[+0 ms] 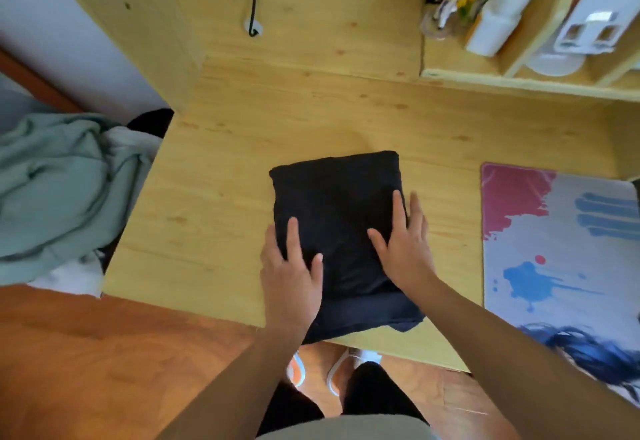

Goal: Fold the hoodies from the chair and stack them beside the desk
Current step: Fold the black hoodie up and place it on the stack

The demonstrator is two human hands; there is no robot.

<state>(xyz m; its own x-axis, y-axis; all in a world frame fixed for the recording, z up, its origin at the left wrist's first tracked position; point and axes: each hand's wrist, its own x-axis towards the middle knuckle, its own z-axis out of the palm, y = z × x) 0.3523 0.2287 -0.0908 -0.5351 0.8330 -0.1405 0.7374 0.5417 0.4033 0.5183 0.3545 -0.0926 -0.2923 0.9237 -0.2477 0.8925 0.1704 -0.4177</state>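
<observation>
Both my forearms reach over the table (214,169) edge to the folded black hoodie (336,218), which lies flat at its near middle. My left hand (292,273) and right hand (403,249) press on it with straight fingers, no grip closed. More hoodies (59,183) lie heaped at left; a colourful mat (561,259) lies at right.

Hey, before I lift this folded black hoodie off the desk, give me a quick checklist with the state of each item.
1. Black hoodie folded into a compact rectangle: ok.
2. Near edge tidy: not ok, a lower layer sticks out at the corner by the desk edge.
3. Left hand flat on the hoodie, fingers straight: ok.
4. Right hand flat on its right side: ok.
5. Grip under the bundle for lifting: not ok, both hands rest on top.
6. More to fold: a green hoodie lies in a heap to the left: not ok.
</observation>
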